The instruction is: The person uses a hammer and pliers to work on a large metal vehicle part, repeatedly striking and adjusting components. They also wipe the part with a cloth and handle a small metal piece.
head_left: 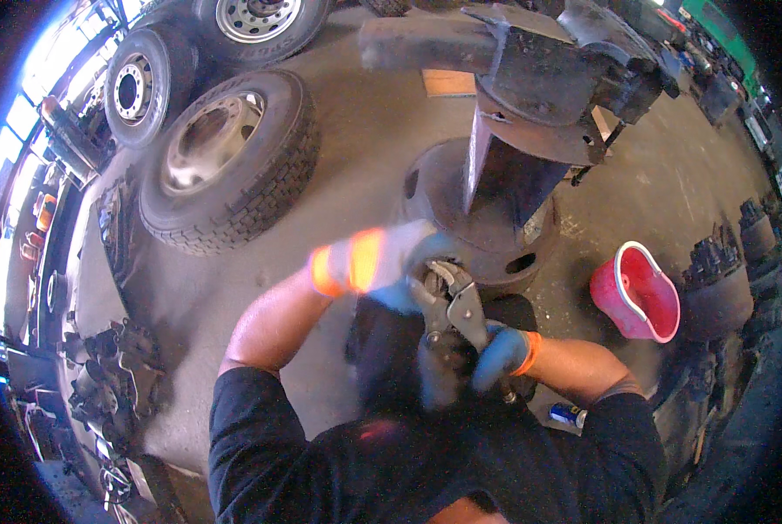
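Locking pliers (466,313) with metal jaws are held up in front of my body, the jaws pointing away from me. My right hand (501,355), in a blue glove with an orange cuff, is closed around the handle end. At the jaw end is my left hand (406,255), gloved in grey and blue with orange bands and smeared by motion. Its fingers curve about the jaws, but whether they grip the pliers or a small thing there I cannot make out. Just beyond rises a heavy bench vise (539,74) on a steel post (522,179).
The post stands on a round, rusty wheel-like base (443,196). A big truck tyre (268,183) lies at the left, with more wheels (131,87) behind. At the right are a red bucket (613,301), a blue can (567,414) and dark metal parts (716,293).
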Available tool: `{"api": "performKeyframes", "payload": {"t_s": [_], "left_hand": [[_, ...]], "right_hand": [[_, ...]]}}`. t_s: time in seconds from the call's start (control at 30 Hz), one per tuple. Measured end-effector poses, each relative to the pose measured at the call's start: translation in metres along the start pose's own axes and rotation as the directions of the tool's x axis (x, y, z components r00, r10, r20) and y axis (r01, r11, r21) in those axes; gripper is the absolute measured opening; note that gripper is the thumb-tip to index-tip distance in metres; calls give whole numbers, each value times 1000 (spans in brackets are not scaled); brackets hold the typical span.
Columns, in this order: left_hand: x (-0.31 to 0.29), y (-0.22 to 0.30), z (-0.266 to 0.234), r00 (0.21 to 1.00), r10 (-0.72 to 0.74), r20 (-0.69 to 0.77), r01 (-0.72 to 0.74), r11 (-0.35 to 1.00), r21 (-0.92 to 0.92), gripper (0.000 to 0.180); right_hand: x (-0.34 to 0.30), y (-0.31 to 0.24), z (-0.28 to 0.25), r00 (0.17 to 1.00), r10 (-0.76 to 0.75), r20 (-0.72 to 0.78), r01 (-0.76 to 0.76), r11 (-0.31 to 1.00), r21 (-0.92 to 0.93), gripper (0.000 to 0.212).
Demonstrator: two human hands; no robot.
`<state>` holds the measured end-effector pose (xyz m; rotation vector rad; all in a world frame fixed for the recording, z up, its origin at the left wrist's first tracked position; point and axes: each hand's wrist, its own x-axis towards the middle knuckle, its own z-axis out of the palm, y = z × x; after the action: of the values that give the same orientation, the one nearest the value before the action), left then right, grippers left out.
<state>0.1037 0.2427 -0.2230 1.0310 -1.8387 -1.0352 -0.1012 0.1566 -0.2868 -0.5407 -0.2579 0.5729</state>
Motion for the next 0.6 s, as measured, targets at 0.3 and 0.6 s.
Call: {"api": "performKeyframes", "payload": {"t_s": [0.3,0.6], "left_hand": [[6,-21,9,959,-24,281,51,995,-91,40],[-8,-33,-27,858,-330,-394,322,943,-88,35]], "right_hand": [[-4,24,-7,907,240,-346,-245,969,31,50],[8,-96,16,953,-209,-218,-17,683,-730,25]]}}
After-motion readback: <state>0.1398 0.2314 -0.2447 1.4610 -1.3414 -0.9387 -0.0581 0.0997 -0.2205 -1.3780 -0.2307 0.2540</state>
